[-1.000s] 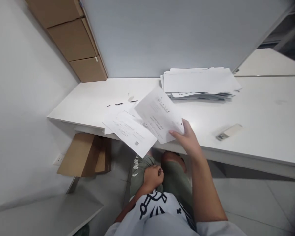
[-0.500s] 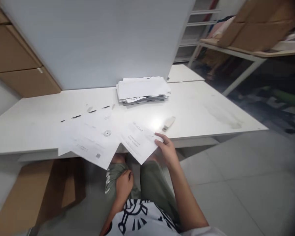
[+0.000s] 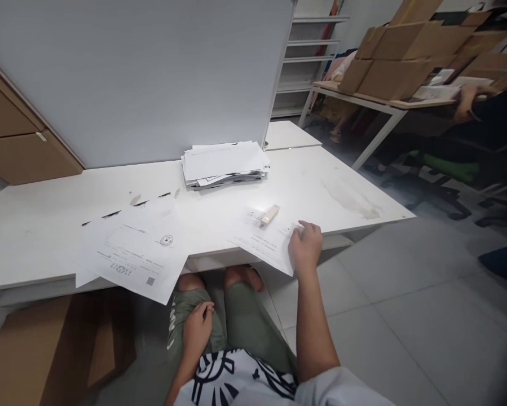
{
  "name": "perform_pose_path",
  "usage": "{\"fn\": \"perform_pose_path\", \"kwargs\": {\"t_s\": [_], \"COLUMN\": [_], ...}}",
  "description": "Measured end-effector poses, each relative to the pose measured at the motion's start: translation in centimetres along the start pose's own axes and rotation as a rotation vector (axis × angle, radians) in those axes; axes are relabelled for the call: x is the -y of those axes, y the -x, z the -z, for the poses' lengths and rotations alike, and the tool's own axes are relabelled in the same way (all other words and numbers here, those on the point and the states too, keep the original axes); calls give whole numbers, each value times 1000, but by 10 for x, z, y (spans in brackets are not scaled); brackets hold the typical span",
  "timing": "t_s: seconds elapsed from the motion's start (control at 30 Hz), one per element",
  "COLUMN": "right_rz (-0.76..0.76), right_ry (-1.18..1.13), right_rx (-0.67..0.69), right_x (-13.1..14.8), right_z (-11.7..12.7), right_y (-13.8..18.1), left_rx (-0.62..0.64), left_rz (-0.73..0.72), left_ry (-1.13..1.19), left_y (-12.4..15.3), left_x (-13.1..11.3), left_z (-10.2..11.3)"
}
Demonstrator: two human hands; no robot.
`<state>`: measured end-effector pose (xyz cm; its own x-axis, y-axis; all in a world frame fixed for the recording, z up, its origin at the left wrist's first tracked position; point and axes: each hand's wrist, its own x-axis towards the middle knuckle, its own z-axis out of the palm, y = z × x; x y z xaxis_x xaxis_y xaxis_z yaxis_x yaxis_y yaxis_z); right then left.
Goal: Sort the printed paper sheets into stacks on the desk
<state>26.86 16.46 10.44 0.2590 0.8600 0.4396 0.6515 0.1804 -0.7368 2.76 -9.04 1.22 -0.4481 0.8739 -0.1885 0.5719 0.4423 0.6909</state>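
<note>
My right hand is closed on the right end of a printed sheet of paper, near the table's front edge. A small cream oblong object, its exact kind unclear, overlaps that sheet. My left hand rests loosely on my thigh, fingers slightly curled and nothing visible in it. To the left, other printed sheets lie overlapped, the top one bearing a round stamp and a square code; their near corners hang over the edge. A thick stack of papers sits farther back.
The white table backs onto a grey panel. Cardboard boxes stand at the left and beneath the table. At right are a second table with boxes, a green-seated chair and another person's arm.
My right hand has drawn the sheet rightward, so it now lies around and apparently under the cream object. My left hand stays on my thigh. The view has shifted right.
</note>
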Motion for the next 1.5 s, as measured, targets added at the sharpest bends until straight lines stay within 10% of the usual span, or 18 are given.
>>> {"fn": "perform_pose_path", "kwargs": {"t_s": [0.37,1.23,1.5], "right_rz": [356,601,710], "right_ry": [-53,587,434], "right_rx": [192,625,599], "right_x": [38,95,75], "right_z": [9,27,36], "right_y": [15,-20,41], "left_rx": [93,148,101], "left_rz": [15,42,75], "left_ry": [225,-271,-242], "left_y": [-12,-27,-18], "left_x": [-4,-17,-10], "left_z": [-12,-19,-11]}}
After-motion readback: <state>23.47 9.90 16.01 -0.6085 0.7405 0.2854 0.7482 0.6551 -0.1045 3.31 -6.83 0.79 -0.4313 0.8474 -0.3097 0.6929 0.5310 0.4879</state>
